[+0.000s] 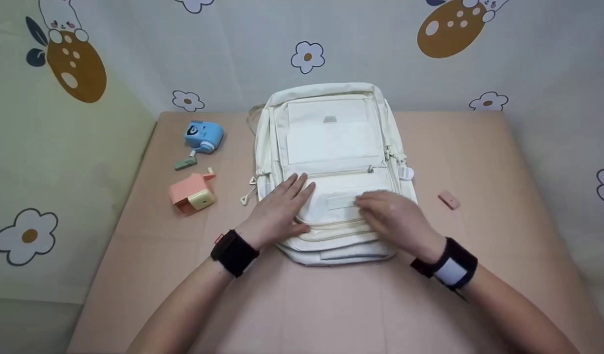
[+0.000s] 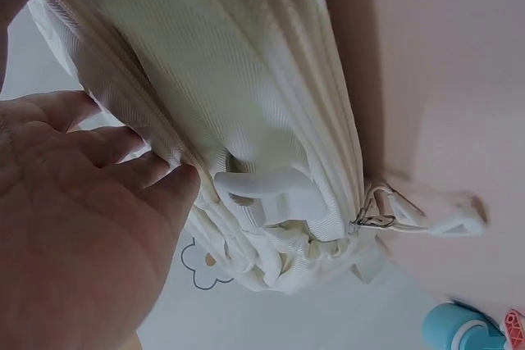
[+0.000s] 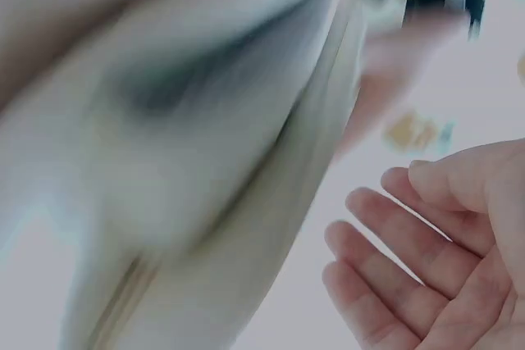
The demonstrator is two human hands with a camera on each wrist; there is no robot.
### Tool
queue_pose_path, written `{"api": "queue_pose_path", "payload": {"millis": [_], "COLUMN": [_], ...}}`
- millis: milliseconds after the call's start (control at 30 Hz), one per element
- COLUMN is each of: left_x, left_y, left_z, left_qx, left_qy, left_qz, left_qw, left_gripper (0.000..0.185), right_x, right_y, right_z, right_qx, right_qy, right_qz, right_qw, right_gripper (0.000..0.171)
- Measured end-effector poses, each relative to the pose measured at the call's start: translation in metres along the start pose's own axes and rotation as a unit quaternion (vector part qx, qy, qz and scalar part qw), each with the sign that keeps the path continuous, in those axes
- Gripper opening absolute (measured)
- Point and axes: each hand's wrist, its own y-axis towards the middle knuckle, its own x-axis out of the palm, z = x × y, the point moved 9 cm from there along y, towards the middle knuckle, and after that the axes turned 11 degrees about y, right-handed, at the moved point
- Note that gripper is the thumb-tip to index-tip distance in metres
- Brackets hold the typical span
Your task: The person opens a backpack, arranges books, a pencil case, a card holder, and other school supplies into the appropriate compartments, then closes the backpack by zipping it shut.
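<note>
Handling of the bag (image 1: 331,140) is judged under way, the bag set front-up on the bench (image 1: 331,305) and remaining work not determinable, with the left hand (image 1: 281,212) resting on it, fingers spread, and the right hand (image 1: 397,216) empty, fingers loosely extended, at its lower right, contact unconfirmed.

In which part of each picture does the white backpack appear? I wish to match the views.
Head: the white backpack is at the centre.
Left wrist: it runs from the top edge down the middle.
Right wrist: it fills much of the left side, blurred.
Landmark shared by head and left wrist: the left hand.
</note>
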Motion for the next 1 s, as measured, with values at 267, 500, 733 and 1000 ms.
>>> {"api": "queue_pose_path", "payload": {"millis": [267,500,733,1000], "left_x": [0.001,-0.004,-0.008,-0.013], "left_y": [0.002,0.002,0.002,0.007], "left_z": [0.001,-0.004,-0.017,-0.011], "left_qx": [-0.008,-0.002,0.006,-0.002], "left_qy": [-0.011,-0.014,-0.028,-0.023], "left_qz": [-0.023,-0.029,-0.035,-0.049], "left_qw": [0.9996,0.9995,0.999,0.9985], "left_gripper": [0.099,0.096,0.093,0.094], "right_x": [-0.017,0.0,0.007,0.006], "right_y": [-0.018,-0.03,-0.027,-0.029], "right_z": [0.111,0.12,0.108,0.108], "right_qx": [0.261,0.276,0.269,0.275], "right_qy": [0.03,0.04,0.016,0.01], "right_qz": [-0.107,-0.152,-0.149,-0.152], "right_qw": [0.959,0.948,0.951,0.949], "right_gripper": [0.081,0.1,0.094,0.093]}}
